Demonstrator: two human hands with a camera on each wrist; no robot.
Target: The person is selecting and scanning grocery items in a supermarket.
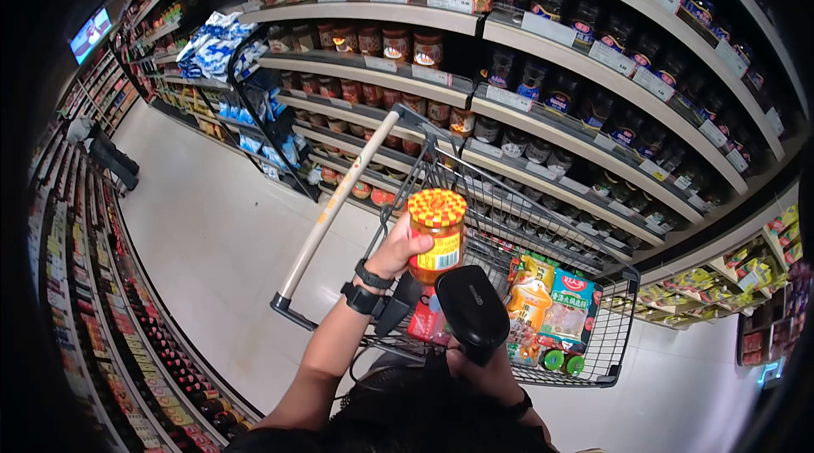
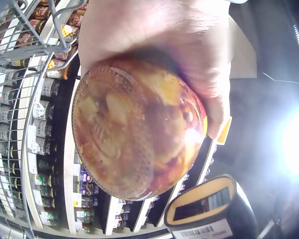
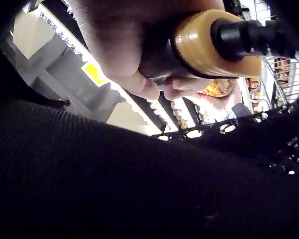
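My left hand point(image 1: 398, 251) grips a glass jar point(image 1: 437, 235) of orange-red sauce with a red and yellow checked lid, upright above the cart. The left wrist view looks up at the jar's glass base point(image 2: 134, 134), with my fingers point(image 2: 189, 64) curled round its side. My right hand point(image 1: 479, 368) holds a black handheld barcode scanner point(image 1: 471, 311) just below and right of the jar. In the right wrist view my fingers point(image 3: 139, 82) wrap the scanner's handle point(image 3: 214, 42).
A wire shopping cart point(image 1: 593, 351) with a beige push bar point(image 1: 339, 199) stands before me and holds several packets point(image 1: 551, 305). Shelves of jars point(image 1: 543, 88) line the aisle on the right, bottles point(image 1: 136, 326) on the left. White floor point(image 1: 195, 233) stretches ahead.
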